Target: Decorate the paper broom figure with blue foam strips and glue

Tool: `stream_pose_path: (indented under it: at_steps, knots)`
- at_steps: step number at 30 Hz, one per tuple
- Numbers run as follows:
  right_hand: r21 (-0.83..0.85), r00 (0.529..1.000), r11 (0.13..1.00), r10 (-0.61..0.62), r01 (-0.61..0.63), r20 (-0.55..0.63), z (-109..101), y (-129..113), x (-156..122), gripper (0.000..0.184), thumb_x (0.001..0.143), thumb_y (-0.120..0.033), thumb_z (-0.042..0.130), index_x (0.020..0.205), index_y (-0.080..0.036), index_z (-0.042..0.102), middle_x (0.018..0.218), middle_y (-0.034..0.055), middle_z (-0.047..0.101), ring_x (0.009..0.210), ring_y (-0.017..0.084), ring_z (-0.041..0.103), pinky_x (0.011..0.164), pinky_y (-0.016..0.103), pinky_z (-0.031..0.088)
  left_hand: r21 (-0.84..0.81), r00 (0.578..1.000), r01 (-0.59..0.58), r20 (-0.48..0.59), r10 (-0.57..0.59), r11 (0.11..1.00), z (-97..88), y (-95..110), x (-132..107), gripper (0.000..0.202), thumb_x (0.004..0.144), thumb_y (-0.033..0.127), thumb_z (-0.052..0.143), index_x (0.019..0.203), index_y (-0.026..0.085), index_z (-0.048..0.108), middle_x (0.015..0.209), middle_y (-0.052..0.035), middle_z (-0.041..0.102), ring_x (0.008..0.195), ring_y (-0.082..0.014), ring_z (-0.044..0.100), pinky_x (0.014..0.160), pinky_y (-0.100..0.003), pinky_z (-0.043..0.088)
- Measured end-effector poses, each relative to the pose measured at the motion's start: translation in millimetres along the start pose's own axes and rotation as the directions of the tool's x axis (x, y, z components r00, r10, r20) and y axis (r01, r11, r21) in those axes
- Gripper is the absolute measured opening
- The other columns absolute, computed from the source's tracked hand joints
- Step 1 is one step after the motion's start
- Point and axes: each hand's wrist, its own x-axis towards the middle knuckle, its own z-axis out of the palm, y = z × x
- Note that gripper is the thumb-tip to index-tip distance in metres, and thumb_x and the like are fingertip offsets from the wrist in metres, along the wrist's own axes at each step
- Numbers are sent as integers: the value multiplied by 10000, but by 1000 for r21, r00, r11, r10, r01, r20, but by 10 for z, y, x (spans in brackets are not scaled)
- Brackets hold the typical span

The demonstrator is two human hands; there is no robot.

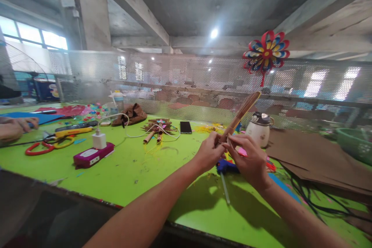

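A rolled brown paper stick [242, 113] is held up over the green table [130, 170], slanting to the upper right. My left hand [208, 151] is closed round its lower end. My right hand [251, 157] pinches the same end from the right, fingers pressed on the stick's edge. Just below my hands a blue glue gun [228, 167] lies on the table with a clear glue stick [225, 189] poking toward me.
Brown card sheets [308, 155] and a green basin [354, 143] sit at right, a white jar [258, 128] behind my hands. A phone [185, 127], brown paper craft [158, 128], charger on a pink box [93, 153], red scissors [43, 146]. Another person's hand [14, 126] rests at far left.
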Motion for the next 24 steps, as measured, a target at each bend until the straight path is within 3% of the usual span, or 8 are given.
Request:
stream_pose_path:
  at_steps: [4, 13, 24]
  knots:
    - [-30, 1000, 1000, 3, -3, -16, 3, 4, -15, 195, 764, -179, 657, 954, -155, 625, 867, 72, 653, 783, 167, 627, 737, 327, 517, -60, 1000, 12, 12, -11, 998, 3, 45, -8, 131, 754, 226, 467, 865, 156, 464, 648, 16, 529, 563, -100, 523, 539, -234, 424]
    - [-52, 999, 999, -14, 13, -29, 7, 3, 0, 181, 773, -178, 644, 953, -164, 634, 850, 64, 612, 777, 170, 589, 684, 319, 506, -182, 995, 103, 15, -102, 978, 21, 160, -31, 170, 757, 265, 384, 844, 144, 466, 587, 2, 534, 505, -120, 521, 485, -241, 402]
    - [0, 996, 1000, -7, 7, 86, 52, 19, -43, 388, 800, -123, 582, 1187, -134, 548, 901, 90, 566, 817, 192, 541, 706, 358, 501, -90, 997, -22, -74, 15, 996, -1, 141, -37, 347, 856, 407, 290, 748, 149, 496, 595, -10, 535, 502, -106, 508, 477, -229, 421]
